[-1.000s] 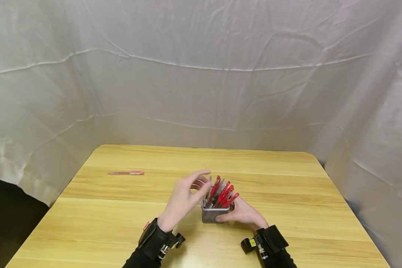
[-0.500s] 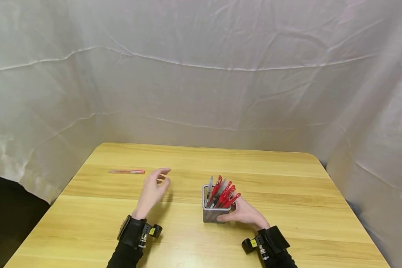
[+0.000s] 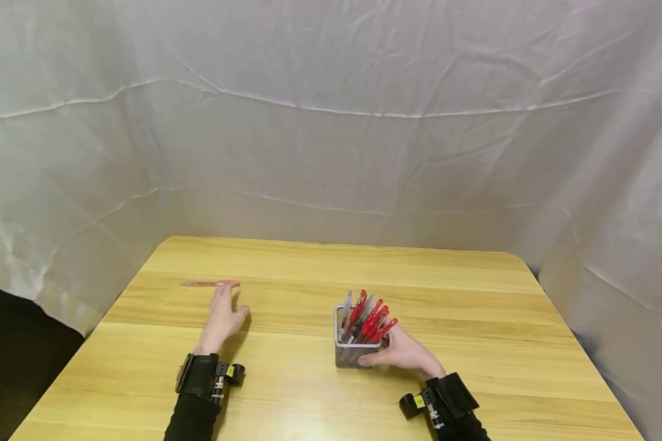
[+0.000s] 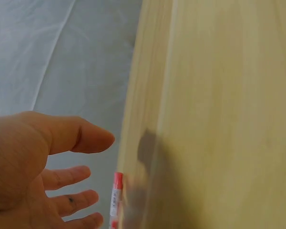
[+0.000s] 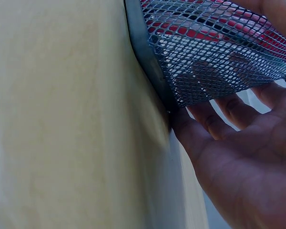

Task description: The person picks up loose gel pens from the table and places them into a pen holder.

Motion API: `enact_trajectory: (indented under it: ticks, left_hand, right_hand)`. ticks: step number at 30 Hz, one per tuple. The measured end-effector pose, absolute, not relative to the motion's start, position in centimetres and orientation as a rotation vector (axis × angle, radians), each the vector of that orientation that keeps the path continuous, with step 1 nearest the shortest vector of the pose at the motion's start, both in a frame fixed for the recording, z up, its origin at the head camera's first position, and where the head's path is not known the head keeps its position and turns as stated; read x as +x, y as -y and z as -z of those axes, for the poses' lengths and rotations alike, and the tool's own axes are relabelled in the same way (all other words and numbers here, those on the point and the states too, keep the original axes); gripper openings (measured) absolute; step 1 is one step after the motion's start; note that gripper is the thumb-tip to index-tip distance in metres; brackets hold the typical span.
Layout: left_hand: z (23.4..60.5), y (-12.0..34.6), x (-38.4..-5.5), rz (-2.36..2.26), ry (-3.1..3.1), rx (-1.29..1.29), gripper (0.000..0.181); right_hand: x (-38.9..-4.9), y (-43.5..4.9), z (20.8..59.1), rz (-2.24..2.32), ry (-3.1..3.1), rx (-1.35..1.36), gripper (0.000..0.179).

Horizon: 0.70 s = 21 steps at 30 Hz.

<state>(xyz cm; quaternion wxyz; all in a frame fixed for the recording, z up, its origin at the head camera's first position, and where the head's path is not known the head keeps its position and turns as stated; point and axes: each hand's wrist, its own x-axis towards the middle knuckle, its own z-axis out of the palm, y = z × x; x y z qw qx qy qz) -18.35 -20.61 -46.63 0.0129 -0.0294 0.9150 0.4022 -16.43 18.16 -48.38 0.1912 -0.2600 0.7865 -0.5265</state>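
A pen (image 3: 198,283) with a clear barrel and red cap lies flat toward the table's far left. Over its capped end reaches my left hand (image 3: 219,321), fingers extended, thumb spread away. In the left wrist view the pen (image 4: 115,195) shows beyond the fingertips, with a gap between thumb and fingers; whether they touch it is unclear. My right hand (image 3: 405,352) holds a square grey mesh pen holder (image 3: 349,356) from its right side, thumb in front. Several red-capped pens (image 3: 371,320) and a clear-ended one lean inside. Closer up, fingers lie along the mesh wall (image 5: 200,71).
The wooden table (image 3: 309,401) carries the pen holder near its middle front. Pale fabric (image 3: 331,159) hangs behind the table and along both sides. Each wrist wears a black strap with a small camera (image 3: 235,373).
My left hand has moved from beside the pen holder leftward and outward to the lying pen, its fingers straightening. The right hand and the pen holder have stayed in place.
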Motion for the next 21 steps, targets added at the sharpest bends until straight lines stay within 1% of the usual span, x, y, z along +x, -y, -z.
enact_trajectory:
  ticks: [5, 21]
  left_hand:
    - [47.0, 21.1, -18.7, -1.254, -2.842, -0.109, 0.067]
    - [47.5, 22.3, -19.8, -1.146, -2.867, -0.200, 0.080]
  right_hand:
    - [-16.5, -18.1, 48.3, 1.480, -2.208, -0.724, 0.085]
    - [-16.5, -17.8, 48.3, 1.472, -2.224, -0.720, 0.081]
